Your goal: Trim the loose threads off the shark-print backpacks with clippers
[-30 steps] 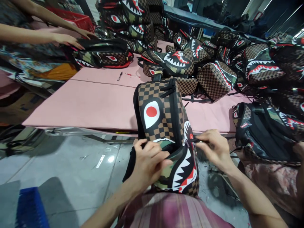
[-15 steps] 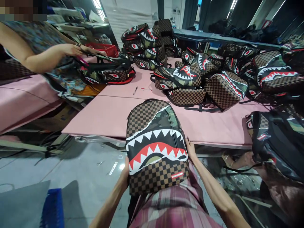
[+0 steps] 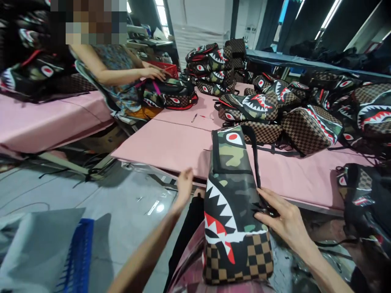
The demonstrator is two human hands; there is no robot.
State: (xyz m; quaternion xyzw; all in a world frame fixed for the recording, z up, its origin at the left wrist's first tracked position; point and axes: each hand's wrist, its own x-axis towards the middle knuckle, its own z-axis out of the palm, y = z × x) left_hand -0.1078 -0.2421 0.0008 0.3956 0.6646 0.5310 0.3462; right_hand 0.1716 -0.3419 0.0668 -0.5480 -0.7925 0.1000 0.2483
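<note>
Camo shark-mouth backpack (image 3: 233, 203) on lap, right hand (image 3: 282, 221) gripping its side, left hand (image 3: 184, 186) released

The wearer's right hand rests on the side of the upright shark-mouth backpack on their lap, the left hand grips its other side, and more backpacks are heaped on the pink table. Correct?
Not quite. In the head view the left hand is open and apart from the backpack, gripping nothing. The rest holds: the right hand rests on its side, and more backpacks are heaped on the pink table.
</note>
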